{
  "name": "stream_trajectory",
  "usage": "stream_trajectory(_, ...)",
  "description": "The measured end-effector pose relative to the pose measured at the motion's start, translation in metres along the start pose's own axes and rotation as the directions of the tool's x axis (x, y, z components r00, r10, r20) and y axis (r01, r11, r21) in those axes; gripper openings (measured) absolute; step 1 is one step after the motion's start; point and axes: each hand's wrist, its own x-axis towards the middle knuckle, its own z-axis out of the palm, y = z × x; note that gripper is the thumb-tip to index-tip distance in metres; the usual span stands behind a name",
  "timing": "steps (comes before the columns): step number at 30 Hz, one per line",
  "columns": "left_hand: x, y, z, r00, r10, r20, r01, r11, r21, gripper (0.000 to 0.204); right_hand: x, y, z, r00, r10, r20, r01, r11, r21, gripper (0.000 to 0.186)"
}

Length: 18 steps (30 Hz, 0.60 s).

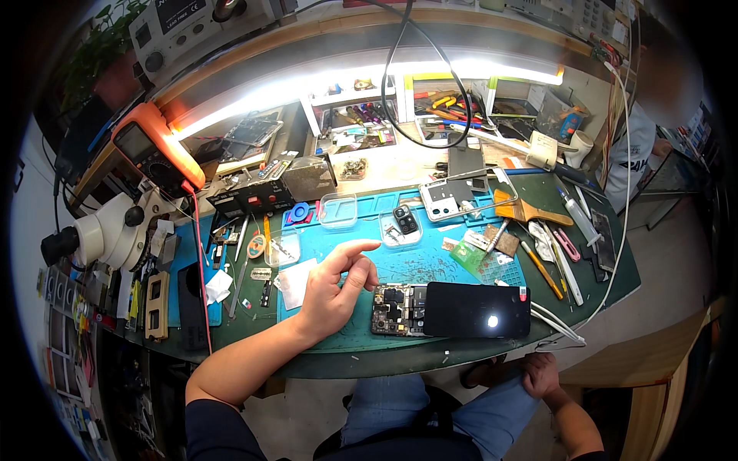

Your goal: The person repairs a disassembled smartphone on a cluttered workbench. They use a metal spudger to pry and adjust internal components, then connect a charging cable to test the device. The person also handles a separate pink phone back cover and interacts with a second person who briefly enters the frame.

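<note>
Near the front edge of the bench (407,363), the opened phone (393,311) adjoins a black screen (477,309) on its right. The left hand (337,286), thumb and index parted, grips nothing visible, just beside the phone's left edge. Bare mat (393,266) separates phone and tray (390,239). The right hand (540,375) rests on 1 knee (503,399); its grip cannot be told.

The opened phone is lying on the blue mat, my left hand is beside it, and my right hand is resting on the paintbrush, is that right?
Not quite. The right hand is resting on your right leg, as the head view shows. The opened phone is lying on the blue mat, and your left hand is beside it.
</note>
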Motion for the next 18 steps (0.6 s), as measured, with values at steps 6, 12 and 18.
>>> stream_trajectory(6,-0.0018,-0.0046,-0.0011,1.0,-0.011,-0.012,0.011,1.0,-0.017,0.03,0.0016,-0.0028,-0.0031,1.0,0.001,0.023,-0.002,1.0,0.014,0.026)
stream_trajectory(12,-0.0001,-0.0001,-0.0004,1.0,-0.002,0.005,0.002,1.0,-0.012,0.029,0.0011,-0.0046,-0.0078,0.998,0.021,0.058,-0.023,0.999,0.041,0.032)
stream_trajectory(18,-0.0004,-0.0003,-0.0007,1.0,0.011,-0.005,-0.011,1.0,-0.001,0.029,-0.0014,-0.0012,-0.0065,0.996,0.03,0.085,-0.031,0.999,0.011,0.029)
